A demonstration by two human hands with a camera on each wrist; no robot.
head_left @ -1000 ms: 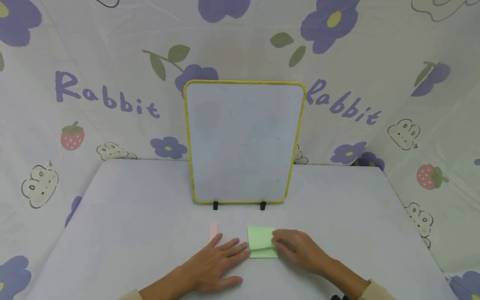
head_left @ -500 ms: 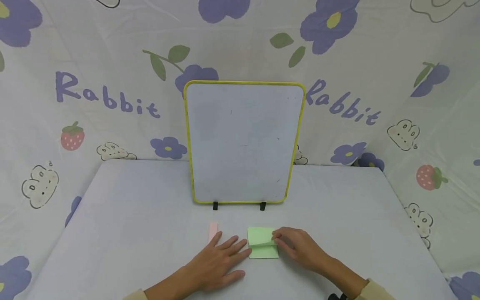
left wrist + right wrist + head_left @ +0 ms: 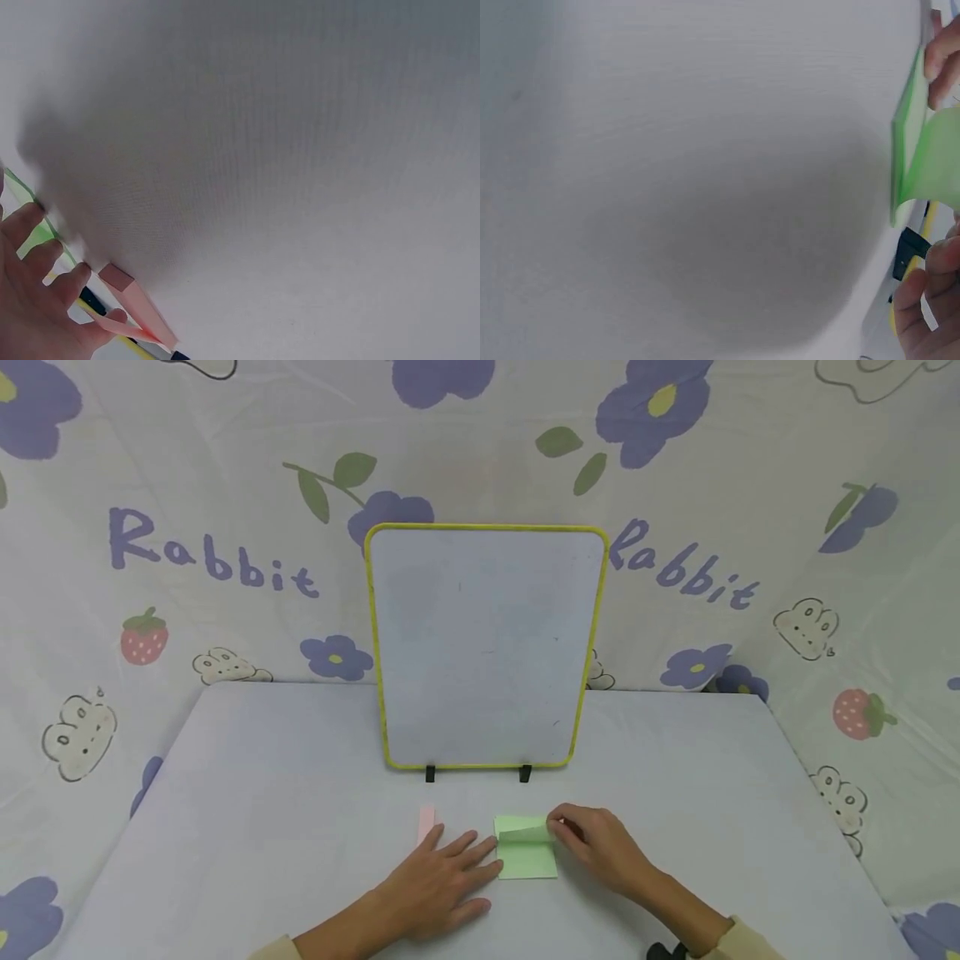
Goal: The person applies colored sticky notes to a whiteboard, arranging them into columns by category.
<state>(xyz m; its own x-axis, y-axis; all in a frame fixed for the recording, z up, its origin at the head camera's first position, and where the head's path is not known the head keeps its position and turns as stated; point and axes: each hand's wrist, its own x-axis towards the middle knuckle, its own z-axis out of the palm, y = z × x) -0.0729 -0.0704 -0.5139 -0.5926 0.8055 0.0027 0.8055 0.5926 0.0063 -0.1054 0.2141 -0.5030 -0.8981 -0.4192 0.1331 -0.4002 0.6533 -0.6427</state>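
A green sticky-note pad (image 3: 527, 863) lies on the white table, front of the whiteboard. Its top sheet (image 3: 522, 834) is peeled up from the near edge and curls toward the far edge. My right hand (image 3: 606, 847) pinches this sheet at its right side. Spread out, my left hand (image 3: 438, 889) rests beside the pad, fingertips touching its left edge. Partly covered by the left fingers is a narrow pink sticky-note pad (image 3: 427, 822); in the left wrist view a loose pink strip (image 3: 124, 328) lifts from it. The right wrist view shows the bent green sheet (image 3: 939, 157) standing off the pad.
A yellow-framed whiteboard (image 3: 487, 643) stands upright behind the pads on small black feet (image 3: 525, 773). Near the right forearm a black object (image 3: 660, 951) shows at the bottom edge. A patterned cloth (image 3: 247, 468) hangs behind the white table (image 3: 270, 777).
My right hand has moved slightly up and away, drawing the pinched sheet's fold from near the pad's front toward its far edge. The left hand has stayed almost still.
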